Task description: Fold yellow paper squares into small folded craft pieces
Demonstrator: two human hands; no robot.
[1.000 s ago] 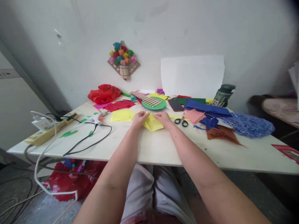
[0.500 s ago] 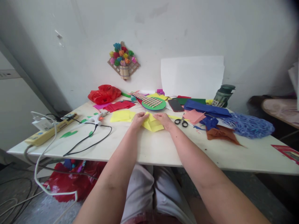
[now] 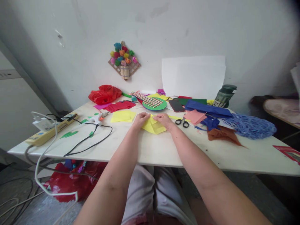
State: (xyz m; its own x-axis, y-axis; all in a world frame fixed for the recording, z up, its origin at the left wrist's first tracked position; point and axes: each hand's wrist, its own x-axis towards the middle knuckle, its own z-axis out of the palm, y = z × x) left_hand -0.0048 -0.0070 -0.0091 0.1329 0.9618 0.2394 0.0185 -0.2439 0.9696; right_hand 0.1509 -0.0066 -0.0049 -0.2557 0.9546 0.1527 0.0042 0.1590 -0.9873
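Note:
Between my hands is a creased sheet of yellow crepe paper, its lower part hanging toward me above the white table. My left hand pinches its upper left edge, fingers closed. On the upper right edge, my right hand is closed in a pinch too, the fingertips of both hands close together. More yellow paper lies flat to the left of my left hand. Black-handled scissors rest just right of my right hand. Beyond the hands sits a green oval craft piece with woven sticks.
At left stand a power strip and a glue gun with looping cables. Red paper and a red plastic bag lie behind. To the right are a phone, pink paper, blue string and a dark bottle.
The yellow paper's lower part has spread out and swung slightly toward me. Both hands keep their pinch in nearly the same place.

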